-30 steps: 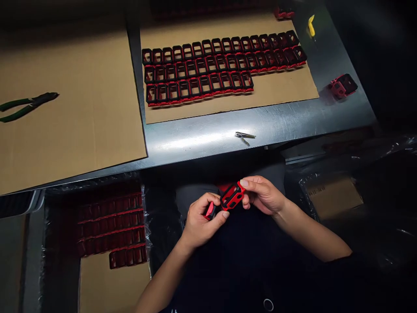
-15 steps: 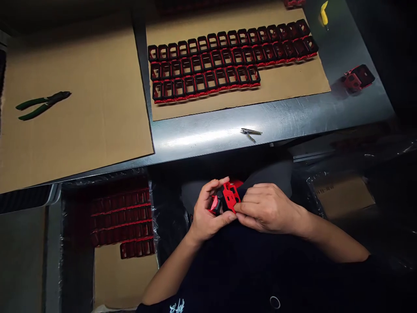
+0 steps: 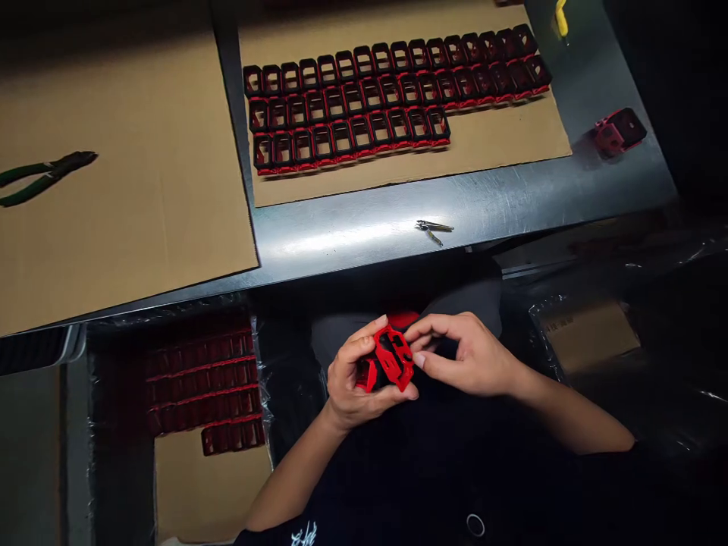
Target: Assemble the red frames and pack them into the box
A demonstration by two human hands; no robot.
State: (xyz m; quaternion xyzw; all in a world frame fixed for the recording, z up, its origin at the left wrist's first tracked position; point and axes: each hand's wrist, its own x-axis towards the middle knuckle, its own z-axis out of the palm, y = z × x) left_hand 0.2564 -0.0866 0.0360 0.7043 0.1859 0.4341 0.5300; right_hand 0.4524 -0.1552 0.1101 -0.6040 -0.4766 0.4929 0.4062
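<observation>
My left hand (image 3: 353, 383) is wrapped round a red and black plastic housing (image 3: 393, 360) above my lap. The housing is tilted, with its red, cut-out side facing up and to the right. At its right edge, my right hand (image 3: 469, 355) has the thumb and forefinger set against the red part, a gap showing between them farther back. The other fingers of that hand curl behind and are partly hidden. Beyond the hands, a small pair of pliers (image 3: 433, 227) lies on the metal table (image 3: 341, 231) near its front edge.
Rows of similar housings (image 3: 353, 98) stand on cardboard (image 3: 500, 140) on the table. One more housing (image 3: 619, 130) and a yellow-handled tool (image 3: 562, 19) lie at right. Green-handled cutters (image 3: 51, 174) rest on left cardboard (image 3: 171, 197). A plastic-lined box (image 3: 213, 485) below holds more housings.
The housing has turned in my left hand, showing more of its cut-out side. My right hand has loosened from a tight pinch, its thumb and forefinger now spread wider. The view has shifted slightly.
</observation>
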